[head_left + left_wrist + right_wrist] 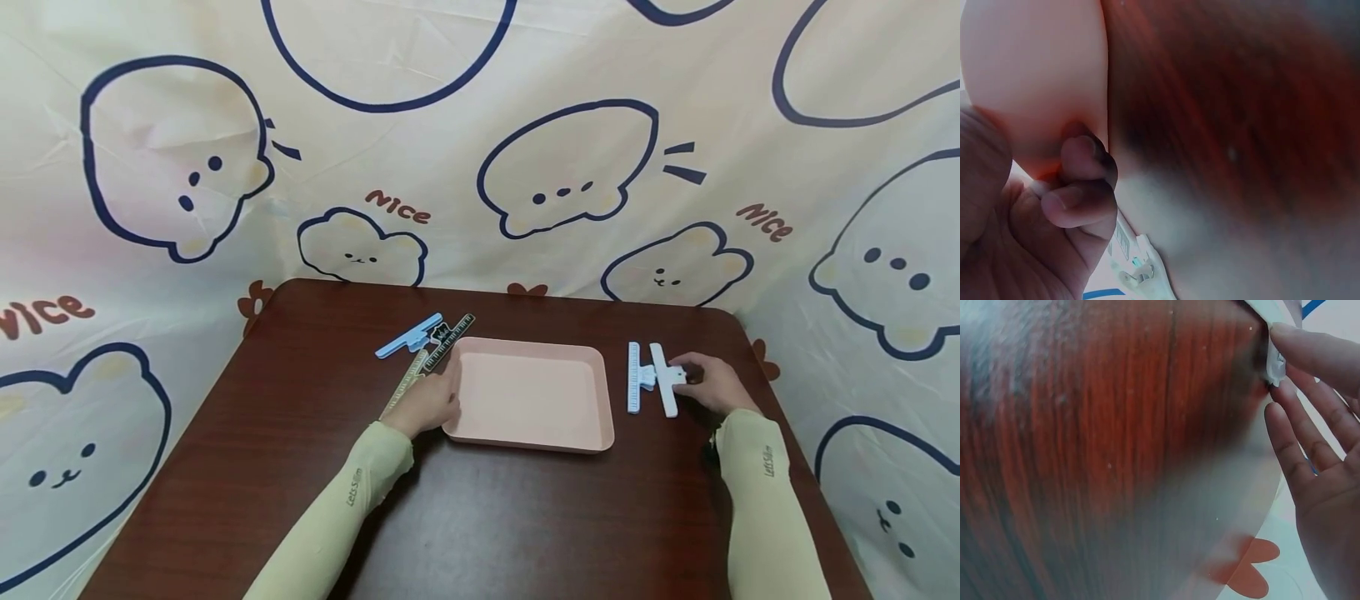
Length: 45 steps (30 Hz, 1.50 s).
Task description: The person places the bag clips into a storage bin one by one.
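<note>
My left hand (426, 403) is at the left side of a pink rectangular tray (534, 444), fingers curled at its rim and holding that edge. In the left wrist view, bent fingers (1085, 209) overlap the tray (1041, 75). My right hand (716, 383) pinches the small handle of a long white clip (664, 380) between thumb and fingers; the other fingers spread out in the right wrist view. Just left of it lies a light blue clip (633, 378) with scale marks. Beyond the left hand lie a blue clip (408, 336), a black clip (448, 342) and a pale green clip (406, 383), partly hidden.
All of this sits on a dark brown wooden table (525, 525) with rounded corners. A pale cloth (450, 167) with cartoon bears hangs behind it and along both sides. The tray stands between the two groups of clips.
</note>
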### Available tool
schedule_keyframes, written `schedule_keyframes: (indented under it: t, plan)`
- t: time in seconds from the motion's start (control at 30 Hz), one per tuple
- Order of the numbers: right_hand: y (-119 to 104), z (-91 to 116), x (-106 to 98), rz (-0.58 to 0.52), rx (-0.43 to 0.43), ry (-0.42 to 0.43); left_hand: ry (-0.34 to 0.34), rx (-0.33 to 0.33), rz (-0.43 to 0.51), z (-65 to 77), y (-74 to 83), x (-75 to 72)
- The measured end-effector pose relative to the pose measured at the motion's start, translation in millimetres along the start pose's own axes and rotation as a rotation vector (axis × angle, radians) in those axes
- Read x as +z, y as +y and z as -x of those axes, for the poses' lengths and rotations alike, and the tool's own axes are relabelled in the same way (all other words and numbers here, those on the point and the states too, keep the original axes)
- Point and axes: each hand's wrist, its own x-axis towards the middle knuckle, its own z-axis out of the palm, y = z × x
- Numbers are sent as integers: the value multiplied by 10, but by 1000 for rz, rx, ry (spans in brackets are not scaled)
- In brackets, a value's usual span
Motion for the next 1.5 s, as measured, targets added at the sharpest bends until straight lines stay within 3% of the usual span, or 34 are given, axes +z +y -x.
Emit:
schedule_keyframes:
  t: [0.27,0.53,1.0,1.5]
  plan:
    - [-21,78,-21,-35,4,22,26,51,13,10,7,-15]
    - [-170,139,-56,-104,-32,52,35,52,27,16,2,6]
    - [-717,185,-20,-207,-100,76,15,-2,42,60,-4,49]
    - [-1244,178,6,-207,-170,38,31,25,23,5,1,15]
